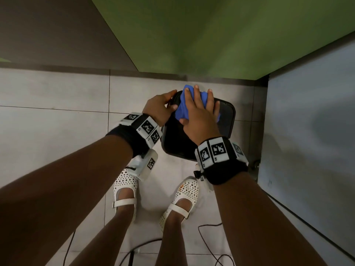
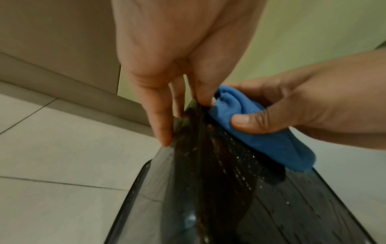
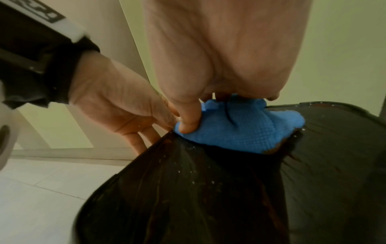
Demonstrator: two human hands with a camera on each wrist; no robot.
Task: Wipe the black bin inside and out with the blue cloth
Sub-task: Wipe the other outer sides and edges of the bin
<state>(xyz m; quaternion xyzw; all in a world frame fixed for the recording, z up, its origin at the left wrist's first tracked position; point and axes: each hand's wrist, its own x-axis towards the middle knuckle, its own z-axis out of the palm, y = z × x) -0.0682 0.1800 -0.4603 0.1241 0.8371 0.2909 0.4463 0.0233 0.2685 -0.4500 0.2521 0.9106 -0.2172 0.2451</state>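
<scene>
— Where is the black bin (image 1: 226, 116) to be found?

— It is seen on the pale tiled floor (image 1: 57, 112), just beyond the white perforated shoes (image 1: 125, 186), with a green wall (image 1: 211, 35) on the far side and a grey panel (image 1: 307, 121) to the right. Its top is turned toward the head camera.

— How is the left hand (image 1: 158, 107) placed?

— The bin's far-left corner is gripped by it: the thumb is laid on the inner face, beside the cloth, while the fingers (image 2: 160, 128) are stretched down the outer wall, so the edge is pinched between them.

— And the right hand (image 1: 199, 120)?

— It is laid over the blue cloth (image 1: 184, 104), which is bunched and pressed against the bin at its far edge, just beside the left hand. In the head view the fingers are seen spread across the cloth; in the right wrist view the thumb (image 3: 189, 120) is dug into the folds, so the cloth (image 3: 240, 130) is held as well as pressed.

— Is anything noted on the bin's surface?

— Small pale droplets and reddish-brown streaks are shown on the dark plastic (image 2: 229, 189) below the cloth (image 2: 261, 132). Whether that face is the inside or the outside cannot be told for certain.

— What else is shown?

— Black cables (image 1: 207, 239) are trailed across the near floor, and marker-printed bands (image 1: 146, 129) are worn on both wrists.
</scene>
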